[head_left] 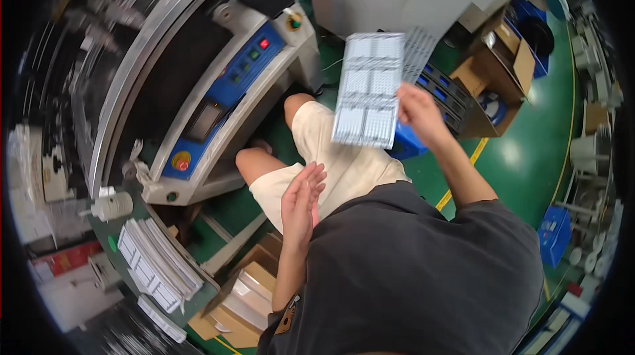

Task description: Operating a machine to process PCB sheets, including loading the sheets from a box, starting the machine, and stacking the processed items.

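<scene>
My right hand (418,111) grips the right edge of a white circuit board panel (368,87), its fingers closed on the rim. The panel hangs tilted above my lap and is divided into several sections with fine dotted patterns. My left hand (301,199) is empty, with its fingers stretched out in front of my body, apart from the panel. Behind the panel's right side, more thin patterned panels (419,50) show partly, next to a dark slotted rack (444,93).
To the left stands a machine with a blue control panel (225,100) and a red stop button (180,161). A stack of white-framed sheets (155,266) lies on a green surface at lower left. Cardboard boxes (248,295) sit below; an open carton (493,84) stands at right.
</scene>
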The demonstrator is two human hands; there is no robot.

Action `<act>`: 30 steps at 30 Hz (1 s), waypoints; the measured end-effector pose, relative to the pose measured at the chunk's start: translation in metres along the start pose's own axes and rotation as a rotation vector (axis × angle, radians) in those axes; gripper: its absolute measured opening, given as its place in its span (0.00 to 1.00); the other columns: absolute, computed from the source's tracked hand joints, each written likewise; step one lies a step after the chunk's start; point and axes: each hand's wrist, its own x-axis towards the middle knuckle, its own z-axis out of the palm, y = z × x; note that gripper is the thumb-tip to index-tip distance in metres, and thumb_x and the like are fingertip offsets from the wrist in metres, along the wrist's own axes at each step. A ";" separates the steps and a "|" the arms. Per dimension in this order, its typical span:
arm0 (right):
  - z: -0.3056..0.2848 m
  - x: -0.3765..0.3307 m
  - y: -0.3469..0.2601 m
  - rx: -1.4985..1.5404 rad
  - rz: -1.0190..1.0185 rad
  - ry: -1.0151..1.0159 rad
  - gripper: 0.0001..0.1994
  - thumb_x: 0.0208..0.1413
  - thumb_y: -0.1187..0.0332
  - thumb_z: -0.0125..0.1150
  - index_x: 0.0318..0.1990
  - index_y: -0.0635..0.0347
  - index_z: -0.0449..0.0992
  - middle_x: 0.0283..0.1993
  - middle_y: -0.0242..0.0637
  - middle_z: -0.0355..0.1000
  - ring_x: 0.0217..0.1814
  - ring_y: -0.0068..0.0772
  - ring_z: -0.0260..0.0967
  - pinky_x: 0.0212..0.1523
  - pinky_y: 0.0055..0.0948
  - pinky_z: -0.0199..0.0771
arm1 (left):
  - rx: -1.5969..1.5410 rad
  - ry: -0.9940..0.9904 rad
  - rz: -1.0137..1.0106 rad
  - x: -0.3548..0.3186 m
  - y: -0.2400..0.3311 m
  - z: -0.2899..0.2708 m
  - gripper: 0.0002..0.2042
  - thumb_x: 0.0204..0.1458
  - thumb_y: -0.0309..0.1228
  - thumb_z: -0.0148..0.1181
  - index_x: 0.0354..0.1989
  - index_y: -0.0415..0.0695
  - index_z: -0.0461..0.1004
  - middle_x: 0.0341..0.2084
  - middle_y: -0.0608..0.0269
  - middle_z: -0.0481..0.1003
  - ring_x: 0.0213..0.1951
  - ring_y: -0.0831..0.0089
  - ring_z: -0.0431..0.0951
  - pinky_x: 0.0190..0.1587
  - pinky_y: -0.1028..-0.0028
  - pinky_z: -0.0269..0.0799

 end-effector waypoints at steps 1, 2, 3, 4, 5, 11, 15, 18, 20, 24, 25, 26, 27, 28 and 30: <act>-0.024 -0.003 -0.004 -0.078 -0.070 0.114 0.11 0.65 0.63 0.46 0.38 0.58 0.73 0.21 0.21 0.62 0.19 0.11 0.53 0.20 0.13 0.50 | 0.014 -0.014 -0.027 -0.001 -0.003 0.001 0.18 0.64 0.29 0.43 0.59 0.33 0.63 0.54 0.51 0.70 0.53 0.70 0.71 0.55 0.72 0.66; -0.048 -0.005 -0.009 -0.153 -0.124 0.236 0.11 0.65 0.63 0.47 0.36 0.58 0.72 0.21 0.21 0.62 0.19 0.11 0.53 0.20 0.14 0.51 | 0.026 -0.025 -0.028 -0.001 -0.006 0.002 0.18 0.63 0.30 0.44 0.59 0.33 0.63 0.53 0.51 0.70 0.52 0.70 0.72 0.54 0.73 0.66; -0.071 -0.009 -0.013 -0.240 -0.172 0.331 0.11 0.65 0.63 0.47 0.34 0.58 0.72 0.20 0.21 0.63 0.19 0.12 0.54 0.20 0.14 0.52 | 0.038 -0.036 -0.028 -0.002 -0.008 0.002 0.19 0.63 0.31 0.45 0.58 0.32 0.63 0.52 0.51 0.71 0.51 0.70 0.72 0.54 0.73 0.67; -0.092 -0.011 -0.015 -0.325 -0.250 0.398 0.12 0.64 0.63 0.47 0.32 0.58 0.72 0.20 0.22 0.63 0.19 0.13 0.55 0.20 0.15 0.53 | 0.053 -0.046 -0.031 -0.001 -0.010 0.001 0.19 0.63 0.32 0.46 0.58 0.32 0.63 0.51 0.52 0.71 0.51 0.70 0.73 0.53 0.73 0.68; -0.111 -0.012 -0.014 -0.318 -0.222 0.450 0.12 0.64 0.63 0.47 0.32 0.58 0.72 0.20 0.22 0.63 0.19 0.13 0.55 0.20 0.15 0.53 | 0.065 -0.066 -0.033 -0.001 -0.010 0.001 0.19 0.63 0.32 0.46 0.58 0.32 0.63 0.51 0.52 0.71 0.51 0.70 0.73 0.53 0.73 0.68; -0.178 0.017 0.031 -0.467 0.019 0.527 0.14 0.62 0.66 0.47 0.26 0.61 0.70 0.21 0.28 0.68 0.21 0.17 0.61 0.22 0.19 0.60 | 0.171 -0.083 0.001 0.006 -0.010 0.012 0.18 0.62 0.32 0.48 0.56 0.34 0.66 0.50 0.54 0.72 0.50 0.71 0.72 0.52 0.74 0.66; -0.188 0.055 0.058 -0.446 0.071 0.458 0.12 0.61 0.67 0.47 0.26 0.63 0.71 0.20 0.30 0.68 0.20 0.19 0.62 0.23 0.22 0.63 | 0.259 -0.124 0.001 0.007 -0.010 0.023 0.18 0.62 0.33 0.49 0.56 0.35 0.67 0.50 0.54 0.72 0.50 0.71 0.72 0.52 0.73 0.66; -0.187 0.075 0.064 -0.538 0.108 0.458 0.14 0.60 0.67 0.47 0.25 0.63 0.72 0.19 0.31 0.69 0.19 0.21 0.63 0.23 0.24 0.64 | 0.292 -0.136 -0.016 0.005 -0.015 0.028 0.17 0.61 0.32 0.49 0.56 0.35 0.67 0.50 0.55 0.72 0.50 0.71 0.72 0.52 0.73 0.65; -0.186 0.084 0.063 -0.589 0.120 0.474 0.15 0.60 0.66 0.48 0.24 0.63 0.72 0.19 0.32 0.69 0.19 0.21 0.64 0.23 0.24 0.64 | 0.295 -0.128 -0.047 0.003 -0.020 0.029 0.17 0.61 0.32 0.49 0.55 0.36 0.68 0.50 0.55 0.72 0.50 0.71 0.71 0.52 0.73 0.65; -0.183 0.099 0.063 -0.739 0.134 0.494 0.17 0.59 0.63 0.49 0.22 0.64 0.73 0.18 0.32 0.69 0.19 0.23 0.65 0.24 0.25 0.65 | 0.292 -0.112 -0.098 0.003 -0.025 0.030 0.16 0.61 0.31 0.49 0.55 0.36 0.68 0.50 0.55 0.72 0.51 0.71 0.71 0.53 0.72 0.65; -0.183 0.102 0.064 -0.782 0.121 0.494 0.18 0.59 0.61 0.50 0.21 0.64 0.73 0.17 0.33 0.69 0.19 0.23 0.65 0.24 0.26 0.66 | 0.286 -0.111 -0.099 0.004 -0.026 0.030 0.16 0.61 0.31 0.49 0.55 0.36 0.68 0.50 0.55 0.72 0.51 0.71 0.71 0.53 0.72 0.65; -0.182 0.105 0.066 -0.838 0.104 0.500 0.19 0.59 0.60 0.50 0.20 0.64 0.74 0.17 0.33 0.69 0.19 0.24 0.65 0.24 0.26 0.66 | 0.289 -0.121 -0.104 0.005 -0.026 0.031 0.16 0.62 0.31 0.49 0.55 0.36 0.68 0.50 0.55 0.72 0.51 0.71 0.71 0.53 0.72 0.65; -0.180 0.108 0.067 -0.827 0.115 0.490 0.19 0.59 0.60 0.50 0.20 0.64 0.74 0.17 0.33 0.69 0.19 0.24 0.65 0.24 0.26 0.66 | 0.291 -0.131 -0.109 0.006 -0.026 0.031 0.16 0.62 0.30 0.48 0.55 0.36 0.68 0.50 0.55 0.72 0.51 0.71 0.71 0.53 0.72 0.65; -0.179 0.110 0.069 -0.747 0.137 0.478 0.19 0.59 0.59 0.51 0.22 0.64 0.74 0.17 0.33 0.70 0.19 0.24 0.65 0.24 0.26 0.66 | 0.298 -0.135 -0.116 0.007 -0.026 0.032 0.16 0.62 0.30 0.48 0.55 0.36 0.68 0.50 0.55 0.72 0.51 0.71 0.71 0.53 0.72 0.64; -0.176 0.111 0.068 -0.591 0.175 0.449 0.19 0.60 0.57 0.51 0.26 0.64 0.75 0.19 0.33 0.70 0.19 0.23 0.64 0.24 0.25 0.66 | 0.297 -0.146 -0.112 0.010 -0.026 0.032 0.16 0.62 0.30 0.48 0.55 0.36 0.68 0.50 0.55 0.72 0.51 0.71 0.71 0.53 0.72 0.64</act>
